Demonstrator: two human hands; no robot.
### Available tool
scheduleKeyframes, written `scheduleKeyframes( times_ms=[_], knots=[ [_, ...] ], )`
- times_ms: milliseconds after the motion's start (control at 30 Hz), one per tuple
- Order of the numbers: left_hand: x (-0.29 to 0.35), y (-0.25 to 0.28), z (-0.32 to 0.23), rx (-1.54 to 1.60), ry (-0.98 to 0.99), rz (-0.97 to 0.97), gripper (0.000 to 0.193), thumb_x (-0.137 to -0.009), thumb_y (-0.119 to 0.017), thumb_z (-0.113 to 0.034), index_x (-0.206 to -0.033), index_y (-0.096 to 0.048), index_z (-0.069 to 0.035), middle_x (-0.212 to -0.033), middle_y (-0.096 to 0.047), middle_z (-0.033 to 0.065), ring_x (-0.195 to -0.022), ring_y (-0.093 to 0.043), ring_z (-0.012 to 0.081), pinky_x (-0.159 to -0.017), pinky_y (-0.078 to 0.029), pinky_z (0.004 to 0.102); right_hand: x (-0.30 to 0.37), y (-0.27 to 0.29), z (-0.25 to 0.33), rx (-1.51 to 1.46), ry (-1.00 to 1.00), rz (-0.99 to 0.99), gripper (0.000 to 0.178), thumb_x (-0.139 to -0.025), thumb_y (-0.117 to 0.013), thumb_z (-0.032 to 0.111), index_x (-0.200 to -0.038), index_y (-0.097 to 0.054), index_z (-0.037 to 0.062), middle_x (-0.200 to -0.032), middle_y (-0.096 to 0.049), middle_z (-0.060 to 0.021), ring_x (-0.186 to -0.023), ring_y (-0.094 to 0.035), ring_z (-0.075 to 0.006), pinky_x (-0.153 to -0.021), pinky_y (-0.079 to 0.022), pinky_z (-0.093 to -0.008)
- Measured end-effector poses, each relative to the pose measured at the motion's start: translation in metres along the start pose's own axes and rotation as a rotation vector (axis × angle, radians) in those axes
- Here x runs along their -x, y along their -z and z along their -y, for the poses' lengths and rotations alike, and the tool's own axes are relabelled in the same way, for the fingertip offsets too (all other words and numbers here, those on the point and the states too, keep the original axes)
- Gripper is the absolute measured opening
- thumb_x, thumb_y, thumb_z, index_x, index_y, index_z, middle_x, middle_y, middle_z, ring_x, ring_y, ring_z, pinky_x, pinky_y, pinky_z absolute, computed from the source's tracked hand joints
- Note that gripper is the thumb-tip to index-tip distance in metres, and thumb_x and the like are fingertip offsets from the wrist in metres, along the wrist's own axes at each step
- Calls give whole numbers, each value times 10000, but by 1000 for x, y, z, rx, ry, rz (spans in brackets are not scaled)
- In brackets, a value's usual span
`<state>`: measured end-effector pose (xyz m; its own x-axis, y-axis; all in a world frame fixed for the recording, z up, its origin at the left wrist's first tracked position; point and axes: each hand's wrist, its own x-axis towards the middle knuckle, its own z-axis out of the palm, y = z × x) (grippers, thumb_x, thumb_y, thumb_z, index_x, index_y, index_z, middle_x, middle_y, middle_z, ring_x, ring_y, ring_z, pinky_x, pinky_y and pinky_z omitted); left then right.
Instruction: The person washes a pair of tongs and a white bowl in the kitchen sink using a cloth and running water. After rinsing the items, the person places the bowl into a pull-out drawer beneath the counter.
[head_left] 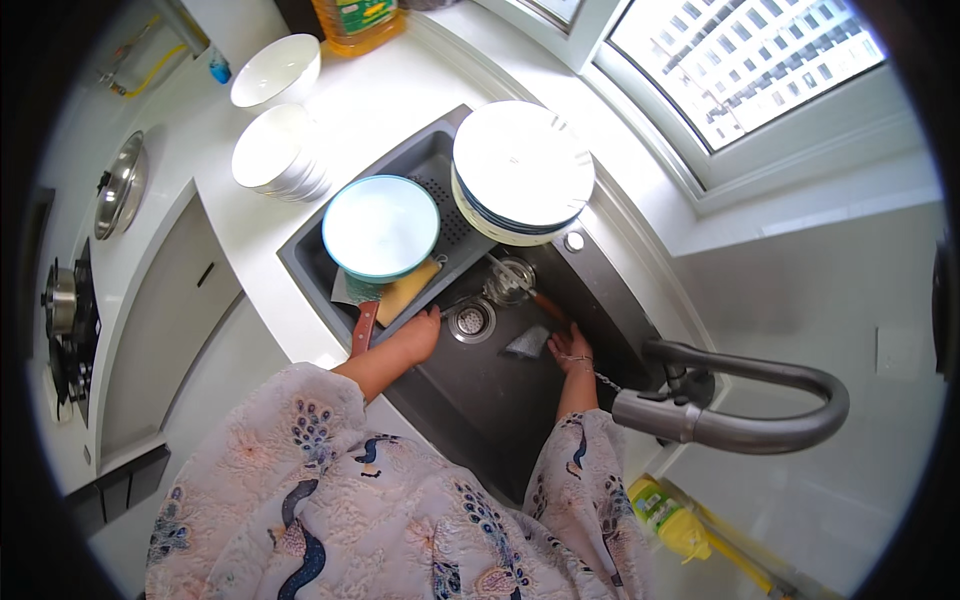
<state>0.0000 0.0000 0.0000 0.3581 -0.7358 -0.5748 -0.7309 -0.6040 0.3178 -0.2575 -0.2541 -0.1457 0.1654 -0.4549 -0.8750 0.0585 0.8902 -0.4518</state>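
Observation:
In the dark sink (450, 400), my left hand (422, 334) is by the near edge of the grey draining basket (300, 250), fingers pressed together; what they grip is hidden. My right hand (572, 350) is lower in the sink at the right, fingers apart, close to a reddish-brown handle (548, 306) and a grey scouring pad (527, 342). The basket holds a pale blue bowl (381, 226), a cleaver with a reddish wooden handle (364, 328) and a tan wooden piece (405, 290). A stack of white plates (523, 165) rests over its far right end.
A grey faucet (750, 430) arches on the right. On the counter stand stacked white bowls (275, 155), another white bowl (277, 72) and an oil bottle (357, 22). A pan lid (122, 185) and a pot (62, 300) are far left; a yellow bottle (670, 518) is lower right.

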Motion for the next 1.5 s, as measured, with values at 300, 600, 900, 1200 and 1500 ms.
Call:
scheduleKeyframes(
  times_ms=[300,600,900,1200,1500],
  knots=[
    [1,7,-2,27,-50,14,535,-767,-469,19,-1290,-364,50,-1052,-566,267,-934,-599,379,-805,-492,424,38,-13,2,-220,185,131,237,-839,-649,199,-993,-561,42,-944,-622,-139,-883,-630,-262,-739,-551,-385],
    [-19,-17,-9,658,33,108,230,-664,-596,-76,-869,-601,27,-813,-637,206,-706,-644,357,-670,-517,417,170,20,-64,-350,150,193,205,-825,-544,20,-1029,-562,18,-958,-618,-153,-884,-631,-285,-806,-536,-412],
    [8,-7,-34,40,-277,-630,390,-746,-569,-90,-1123,-533,5,-991,-606,213,-945,-582,350,-827,-450,456,179,8,-107,-387,-83,476,253,-830,-545,5,-1079,-557,46,-1046,-618,-164,-905,-635,-277,-812,-530,-396],
    [-22,-31,-72,1079,140,293,188,-882,-561,-286,-903,-604,-104,-782,-633,1,-706,-589,93,-572,-403,275,214,-31,-107,-185,-97,535,291,-854,-577,74,-1142,-539,87,-1099,-615,-102,-918,-630,-220,-776,-528,-344],
    [-21,-27,-73,1226,228,268,71,-853,-584,-166,-903,-590,-117,-778,-625,-3,-654,-585,110,-568,-403,254,206,-3,-84,7,23,336,243,-867,-597,139,-1099,-549,86,-1017,-636,-71,-871,-633,-181,-719,-529,-309]
  ],
)
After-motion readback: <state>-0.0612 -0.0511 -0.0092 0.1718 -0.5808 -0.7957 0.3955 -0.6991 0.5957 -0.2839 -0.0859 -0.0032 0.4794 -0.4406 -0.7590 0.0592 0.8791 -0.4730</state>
